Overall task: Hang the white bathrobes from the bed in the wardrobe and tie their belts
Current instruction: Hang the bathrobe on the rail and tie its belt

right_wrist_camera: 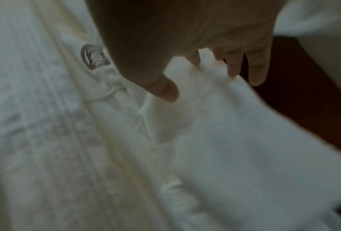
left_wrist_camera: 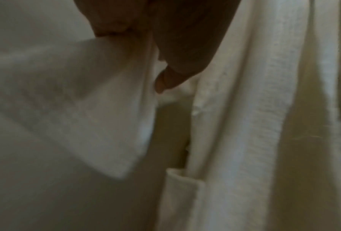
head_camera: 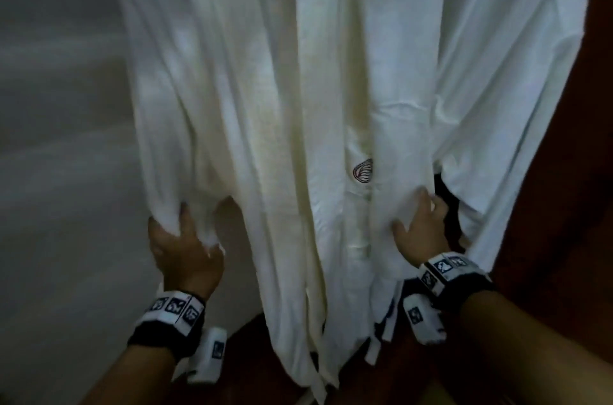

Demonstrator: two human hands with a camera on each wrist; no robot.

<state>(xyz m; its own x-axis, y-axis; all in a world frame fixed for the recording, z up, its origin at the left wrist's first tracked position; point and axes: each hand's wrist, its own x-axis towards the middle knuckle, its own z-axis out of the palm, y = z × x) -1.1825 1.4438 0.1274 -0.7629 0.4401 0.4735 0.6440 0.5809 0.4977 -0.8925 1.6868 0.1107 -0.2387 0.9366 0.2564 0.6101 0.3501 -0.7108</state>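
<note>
White terry bathrobe [head_camera: 331, 106] is hanging; left hand [head_camera: 185, 252] and right hand [head_camera: 418, 225] are gripping its side folds, ideally evenly before belting.

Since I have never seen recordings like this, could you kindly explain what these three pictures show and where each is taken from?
There is no machine: a person works with bare hands, wearing cameras. The head view looks down at a white bathrobe hanging before a pale wall. The left hand grips a fold at the robe's left edge; the right hand grips fabric below the embroidered logo. The other two pictures come from wrist cameras, looking along the fingers at the cloth. The marked bands are on the wrists.
</note>
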